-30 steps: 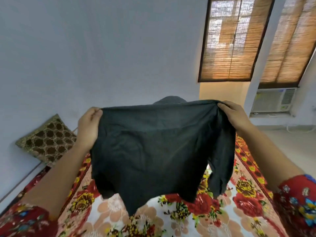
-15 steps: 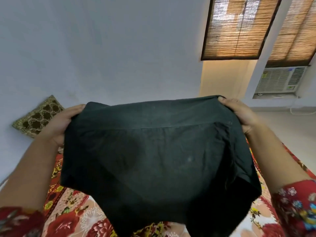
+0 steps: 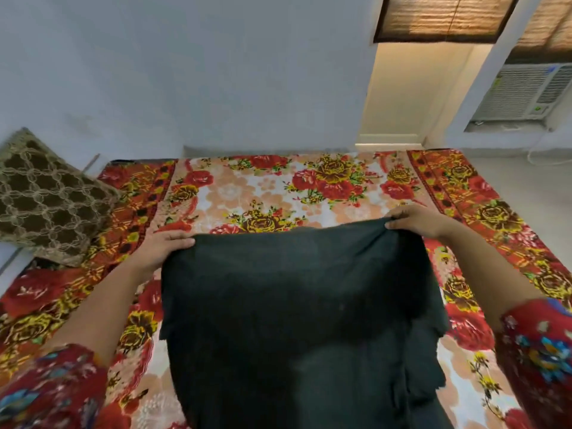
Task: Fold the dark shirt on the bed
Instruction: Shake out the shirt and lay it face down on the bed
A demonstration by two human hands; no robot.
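Observation:
The dark shirt (image 3: 294,320) stretches out low over the bed (image 3: 278,187), which is covered by a red floral blanket. Its far edge runs between my two hands and the rest hangs toward me, filling the lower middle of the view. My left hand (image 3: 164,246) grips the shirt's far left corner. At the far right corner, my right hand (image 3: 418,221) pinches the cloth with fingers curled over the edge. Whether the shirt touches the blanket I cannot tell.
A brown patterned cushion (image 3: 46,199) leans against the wall at the bed's left side. Beyond the bed's far edge stand a pale wall, a window blind (image 3: 442,17) and an air-conditioner unit (image 3: 526,91) at right. Bare floor lies right of the bed.
Both hands have brought the shirt down from in front of the wall to low over the bed, and the view has tipped downward to show the blanket.

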